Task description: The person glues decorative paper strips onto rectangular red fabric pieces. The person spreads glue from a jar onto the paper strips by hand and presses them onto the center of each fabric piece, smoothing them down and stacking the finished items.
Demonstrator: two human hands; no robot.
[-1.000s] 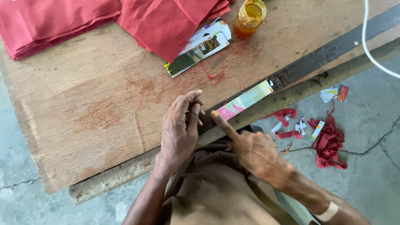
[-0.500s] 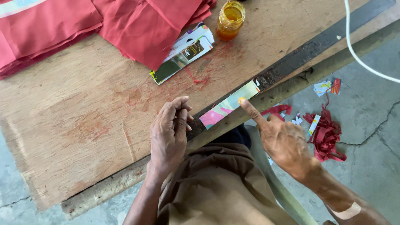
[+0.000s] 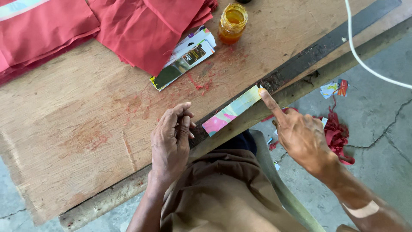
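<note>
A narrow colourful paper strip (image 3: 231, 111) lies along the near edge of the wooden board (image 3: 86, 129), on a dark metal ruler (image 3: 326, 45). My right hand (image 3: 300, 135) points its index finger onto the strip's far end. Near the strip's other end rests my left hand (image 3: 171, 141), fingers curled together on the board; nothing visible is in it.
A small jar of amber glue (image 3: 232, 22) stands at the back. Folded red cloth (image 3: 146, 25) and shiny cut cards (image 3: 184, 60) lie beside it. Red scraps (image 3: 337, 135) litter the cracked concrete floor. A white cable (image 3: 365, 64) crosses the right.
My right index finger has slid along the strip from its near end to its far end. The left hand has barely moved.
</note>
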